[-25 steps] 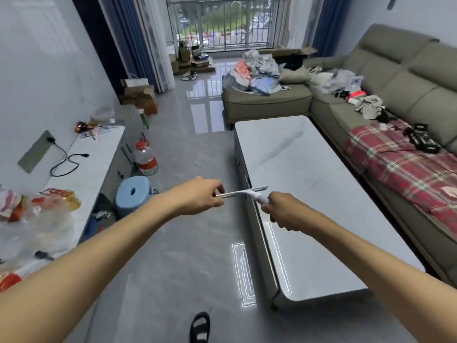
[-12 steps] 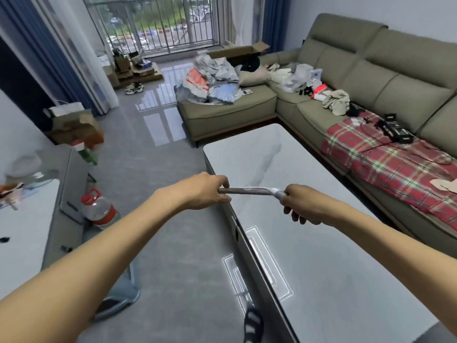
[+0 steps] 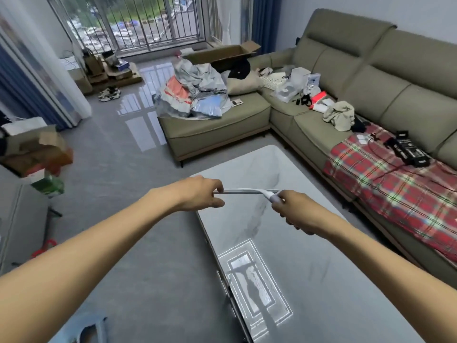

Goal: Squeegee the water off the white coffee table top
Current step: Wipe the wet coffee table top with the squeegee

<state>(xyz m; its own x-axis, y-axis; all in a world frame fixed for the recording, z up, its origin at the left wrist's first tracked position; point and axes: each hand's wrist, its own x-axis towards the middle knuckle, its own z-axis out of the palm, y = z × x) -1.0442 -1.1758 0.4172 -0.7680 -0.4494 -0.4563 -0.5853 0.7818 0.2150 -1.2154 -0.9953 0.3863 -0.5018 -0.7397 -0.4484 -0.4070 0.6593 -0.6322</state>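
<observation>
Left hand [image 3: 197, 194] fingers pinch the blade end of the squeegee [image 3: 249, 191]; right hand [image 3: 294, 211] fingers wrap its handle. Since a second ago it has travelled out over the desk [image 3: 321, 280], ready for a first stroke.

Nothing here can be read. The black box [image 3: 409, 151] lying on the plaid blanket [image 3: 395, 179] at about two o'clock carries pale markings, but they are too blurred to make out as letters. The green carton [image 3: 49, 185] at nine o'clock shows some print, likewise illegible. The open cardboard boxes [image 3: 222, 55] near the window at twelve o'clock show no lettering that I can make out. The squeegee [image 3: 249, 191] held over the white coffee table [image 3: 309, 280] shows no brand mark that can be told from where I stand.
</observation>
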